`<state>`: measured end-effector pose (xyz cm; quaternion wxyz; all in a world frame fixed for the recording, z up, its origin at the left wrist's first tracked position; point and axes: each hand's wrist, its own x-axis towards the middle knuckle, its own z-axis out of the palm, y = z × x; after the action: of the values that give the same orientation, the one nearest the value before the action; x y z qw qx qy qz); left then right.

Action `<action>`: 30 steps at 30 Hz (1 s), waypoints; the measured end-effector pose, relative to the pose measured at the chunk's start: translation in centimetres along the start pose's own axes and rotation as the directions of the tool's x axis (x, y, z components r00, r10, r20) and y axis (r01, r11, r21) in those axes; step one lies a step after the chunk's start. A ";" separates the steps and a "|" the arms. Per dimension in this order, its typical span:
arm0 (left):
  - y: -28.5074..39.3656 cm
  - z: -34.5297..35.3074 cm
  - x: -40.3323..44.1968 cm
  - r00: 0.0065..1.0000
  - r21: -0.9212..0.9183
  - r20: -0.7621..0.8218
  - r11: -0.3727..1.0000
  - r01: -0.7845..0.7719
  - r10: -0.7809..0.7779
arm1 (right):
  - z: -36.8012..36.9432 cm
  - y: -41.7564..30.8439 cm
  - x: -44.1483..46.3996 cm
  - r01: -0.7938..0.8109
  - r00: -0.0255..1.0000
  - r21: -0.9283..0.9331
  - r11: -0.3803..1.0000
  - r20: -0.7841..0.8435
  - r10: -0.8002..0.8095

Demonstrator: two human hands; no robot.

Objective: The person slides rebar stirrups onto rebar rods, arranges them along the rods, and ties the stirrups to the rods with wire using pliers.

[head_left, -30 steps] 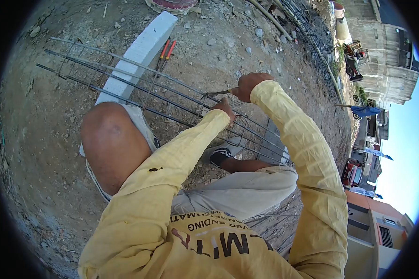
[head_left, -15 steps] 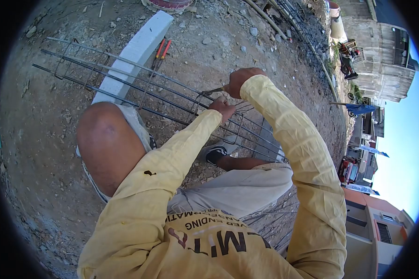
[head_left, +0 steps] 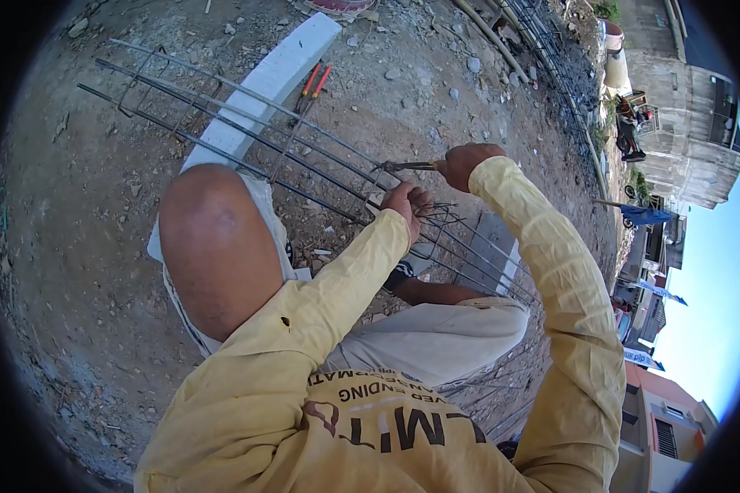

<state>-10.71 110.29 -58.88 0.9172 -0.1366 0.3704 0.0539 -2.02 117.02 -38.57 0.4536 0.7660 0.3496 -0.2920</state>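
My right hand (head_left: 472, 164) is closed around the handles of metal pincers (head_left: 415, 165). Their jaws are at the top rod of a rebar cage (head_left: 238, 141), made of long steel bars with bent stirrups. Just below, my left hand (head_left: 408, 205) is closed at the cage's middle bars. A loose bundle of thin tie wires (head_left: 444, 215) sticks out of its fingers to the right. Whether the jaws grip a wire is too small to tell.
A long pale concrete block (head_left: 232, 135) supports the cage's left part, and another block (head_left: 489, 255) lies under its right end. Red-handled pliers (head_left: 316, 82) lie on the dirt beyond. More rebar (head_left: 551, 66) lies farther back. My bent knee (head_left: 214, 246) is close by.
The view has shifted, so the cage sits farther right. The pincers have swung from tilted to nearly level as my right hand lowered. The wire bundle in my left hand shows more clearly.
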 end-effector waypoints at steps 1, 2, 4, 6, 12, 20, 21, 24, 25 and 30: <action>0.3 0.0 -0.4 1.000 -0.007 -0.012 1.000 0.019 -0.019 | 0.0 -0.3 -0.8 0.022 0.999 -0.017 1.000 -0.031 -0.023; 0.5 -0.1 -0.8 0.999 -0.014 -0.025 0.999 0.040 -0.041 | 0.0 -0.4 -1.2 0.044 0.997 -0.034 0.998 -0.059 -0.046; 1.2 -0.2 -1.3 0.994 -0.014 0.030 0.995 0.103 -0.102 | 1.0 -0.1 -0.6 0.044 0.994 0.024 0.999 -0.099 -0.041; 2.2 -0.5 -1.4 0.970 0.005 0.162 0.983 0.185 -0.183 | 2.6 0.5 0.2 0.038 0.987 0.125 0.991 -0.159 -0.018; 3.9 0.2 -1.1 0.907 0.140 0.265 0.943 0.301 -0.328 | 2.2 1.5 1.1 -0.135 0.918 0.515 0.847 0.386 -0.088; 3.5 1.5 -0.5 0.919 0.099 0.239 0.949 0.298 -0.313 | 7.0 2.0 -0.2 0.096 0.973 0.215 0.972 -0.226 -0.046; 3.4 1.7 -0.5 0.925 0.094 0.229 0.952 0.290 -0.304 | 8.2 2.1 -0.6 0.139 0.901 0.082 0.987 -0.424 -0.092; 3.2 2.4 -0.3 0.934 0.070 0.211 0.958 0.278 -0.287 | 8.2 2.2 -1.5 0.123 0.778 -0.094 0.988 -0.609 -0.155; 3.3 2.5 -0.4 0.937 0.058 0.206 0.960 0.275 -0.282 | 8.2 2.5 -1.4 0.131 0.762 -0.106 0.986 -0.625 -0.168; 3.4 2.4 -1.6 0.915 0.033 0.293 0.960 0.278 -0.276 | 7.8 3.0 -0.5 0.144 0.909 0.015 0.989 -0.397 -0.126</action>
<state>-10.95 114.26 -56.88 0.9598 -0.1823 0.2060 -0.0550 -0.92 108.81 -39.95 0.3355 0.7929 0.4795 -0.1699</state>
